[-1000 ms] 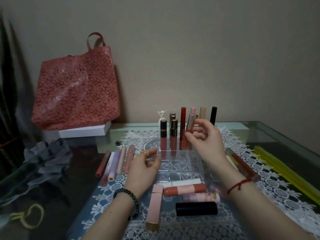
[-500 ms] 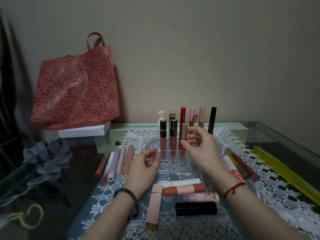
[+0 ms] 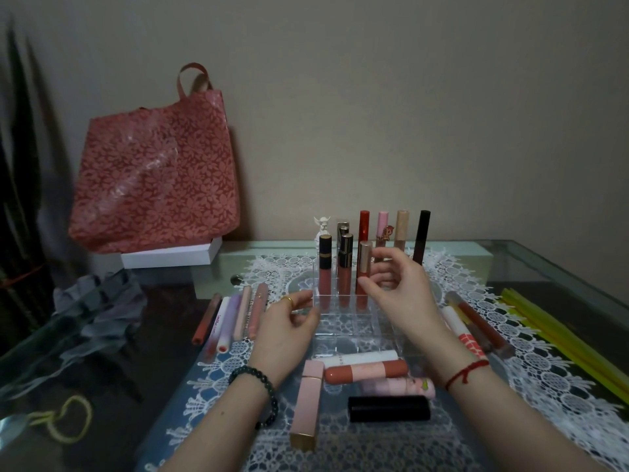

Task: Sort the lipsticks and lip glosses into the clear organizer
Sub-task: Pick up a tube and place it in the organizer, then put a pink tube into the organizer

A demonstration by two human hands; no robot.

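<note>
The red lip gloss with the rose-gold cap (image 3: pixel 364 267) is met by the right hand (image 3: pixel 401 301), thumb laid low across the tube, index fingertip at the cap; whether it is truly pinched or merely touched cannot be told. The gloss is stood upright in the clear acrylic organizer (image 3: pixel 354 330), with two dark-capped glosses (image 3: pixel 325 264) just left of the grip and taller tubes (image 3: pixel 401 229) ranged behind it. Further left, the left hand (image 3: pixel 289 325) is seen loosely curled at the organizer's left wall, nothing gripped. Nearer than the grip, loose lipsticks (image 3: pixel 366 369) are laid flat on the white lace mat (image 3: pixel 561 386).
</note>
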